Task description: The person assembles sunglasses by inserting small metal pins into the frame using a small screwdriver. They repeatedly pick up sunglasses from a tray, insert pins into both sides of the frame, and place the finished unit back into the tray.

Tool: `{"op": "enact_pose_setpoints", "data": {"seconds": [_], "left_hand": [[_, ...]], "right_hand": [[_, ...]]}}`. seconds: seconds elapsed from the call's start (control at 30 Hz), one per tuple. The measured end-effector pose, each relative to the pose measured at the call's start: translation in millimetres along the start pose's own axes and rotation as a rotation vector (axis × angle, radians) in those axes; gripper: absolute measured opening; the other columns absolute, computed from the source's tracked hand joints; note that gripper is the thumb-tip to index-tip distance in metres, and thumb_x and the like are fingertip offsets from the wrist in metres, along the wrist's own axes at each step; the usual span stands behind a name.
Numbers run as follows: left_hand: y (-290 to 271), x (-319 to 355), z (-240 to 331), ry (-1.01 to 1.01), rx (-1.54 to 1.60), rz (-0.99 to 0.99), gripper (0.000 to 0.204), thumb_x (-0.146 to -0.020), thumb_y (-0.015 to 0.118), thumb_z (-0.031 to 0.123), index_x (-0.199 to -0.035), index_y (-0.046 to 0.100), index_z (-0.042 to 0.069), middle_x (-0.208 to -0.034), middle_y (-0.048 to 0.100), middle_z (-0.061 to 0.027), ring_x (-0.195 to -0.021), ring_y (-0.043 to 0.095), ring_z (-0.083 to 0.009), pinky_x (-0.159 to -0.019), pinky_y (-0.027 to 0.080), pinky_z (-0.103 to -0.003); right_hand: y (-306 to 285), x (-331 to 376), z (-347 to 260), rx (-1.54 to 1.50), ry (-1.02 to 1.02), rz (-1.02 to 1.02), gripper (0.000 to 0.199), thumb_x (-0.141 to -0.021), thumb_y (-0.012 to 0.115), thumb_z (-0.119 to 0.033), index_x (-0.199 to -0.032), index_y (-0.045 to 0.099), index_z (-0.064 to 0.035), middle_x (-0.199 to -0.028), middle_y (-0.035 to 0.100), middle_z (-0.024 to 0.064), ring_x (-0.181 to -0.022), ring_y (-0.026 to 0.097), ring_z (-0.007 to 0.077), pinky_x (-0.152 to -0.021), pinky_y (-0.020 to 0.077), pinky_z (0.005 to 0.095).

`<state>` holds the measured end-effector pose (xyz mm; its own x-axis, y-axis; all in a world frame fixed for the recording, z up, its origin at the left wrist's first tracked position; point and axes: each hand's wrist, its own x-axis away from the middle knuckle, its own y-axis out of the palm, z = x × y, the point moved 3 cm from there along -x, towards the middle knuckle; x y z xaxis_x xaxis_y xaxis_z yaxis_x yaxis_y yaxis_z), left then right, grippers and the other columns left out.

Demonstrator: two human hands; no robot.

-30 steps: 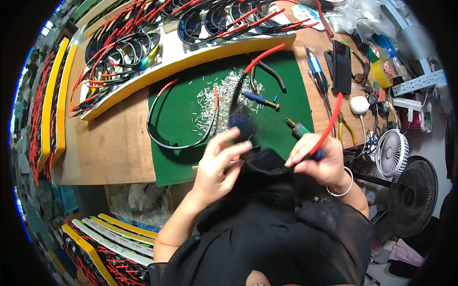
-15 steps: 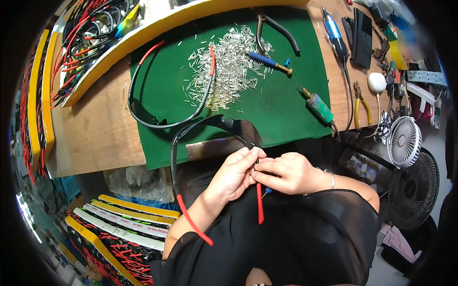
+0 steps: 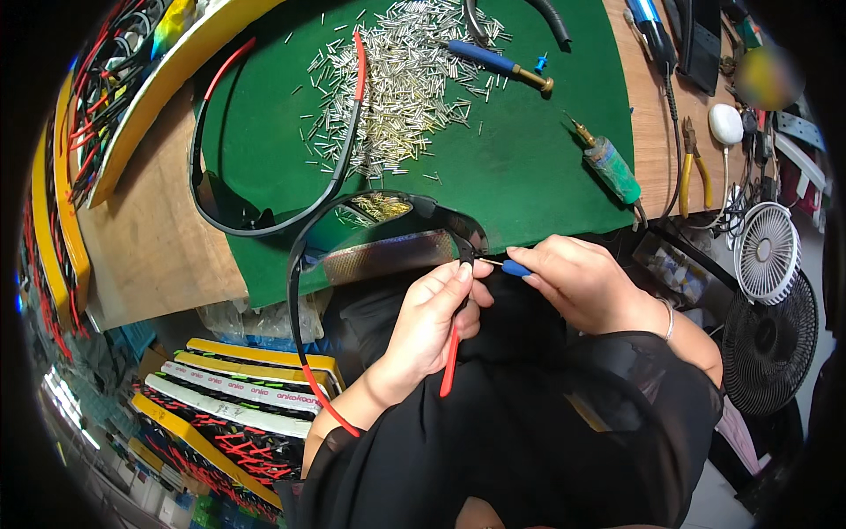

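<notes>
1. The left hand (image 3: 445, 304) angles rightward, fingers pinching black glasses (image 3: 427, 209) near one hinge (image 3: 465, 251); the right hand (image 3: 583, 280) reaches leftward, fingers gripping a blue screwdriver (image 3: 516, 267).
2. The glasses' red temple tips (image 3: 449, 363) point near; the screwdriver lies crosswise, tip left.
3. By the bench's (image 3: 145, 256) near edge, the lenses (image 3: 379, 209) sit beyond the left fingers.

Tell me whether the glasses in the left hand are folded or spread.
Spread: the glasses in the left hand have both red-tipped arms extending out, well apart from each other, neither folded inward.
</notes>
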<state>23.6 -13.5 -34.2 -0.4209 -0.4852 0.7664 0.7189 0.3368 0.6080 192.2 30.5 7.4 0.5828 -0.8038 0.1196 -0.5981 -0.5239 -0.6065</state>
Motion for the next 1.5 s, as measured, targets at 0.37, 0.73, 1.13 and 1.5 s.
{"op": "enact_pose_setpoints", "data": {"seconds": [0.37,0.73,1.13,1.5], "left_hand": [[-1,-3,-3,-0.001,0.007,0.032,0.018,-0.093,0.047,0.02,-0.092,0.056,0.005,-0.063,0.047,0.0017,-0.044,0.031,-0.0032,-0.039,0.025,-0.016],[0,-4,-4,0.012,0.001,0.026,0.018,-0.093,0.047,0.022,-0.091,0.055,0.006,-0.062,0.045,0.0025,-0.044,0.03,-0.0034,-0.039,0.025,-0.017],[3,-3,-6,0.08,-0.07,0.08,0.021,-0.094,0.045,0.025,-0.092,0.052,0.005,-0.062,0.043,0.0026,-0.045,0.028,-0.0037,-0.04,0.024,-0.017],[-5,-12,-6,0.027,-0.046,-0.093,0.03,-0.096,0.039,0.031,-0.083,0.05,0.006,-0.054,0.033,0.0043,-0.044,0.025,-0.0044,-0.041,0.023,-0.019]], "right_hand": [[4,-13,14,-0.116,0.02,0.077,0.018,-0.075,0.06,-0.001,-0.093,0.06,-0.0023,-0.075,0.057,0.011,-0.064,0.058,0.0267,-0.055,0.0478,0.0317],[3,-14,14,-0.134,0.004,0.099,0.018,-0.075,0.061,-0.001,-0.093,0.061,-0.0017,-0.077,0.059,0.0102,-0.064,0.059,0.0244,-0.055,0.048,0.0299],[3,-23,-15,0.289,-0.08,0.111,0.014,-0.07,0.06,-0.003,-0.083,0.056,-0.0054,-0.071,0.049,0.0051,-0.058,0.055,0.0188,-0.049,0.0458,0.0276],[4,-26,-15,0.54,-0.338,0.025,0.01,-0.071,0.057,-0.008,-0.08,0.054,-0.0047,-0.063,0.042,0.0016,-0.051,0.048,0.0114,-0.041,0.0409,0.023]]}}
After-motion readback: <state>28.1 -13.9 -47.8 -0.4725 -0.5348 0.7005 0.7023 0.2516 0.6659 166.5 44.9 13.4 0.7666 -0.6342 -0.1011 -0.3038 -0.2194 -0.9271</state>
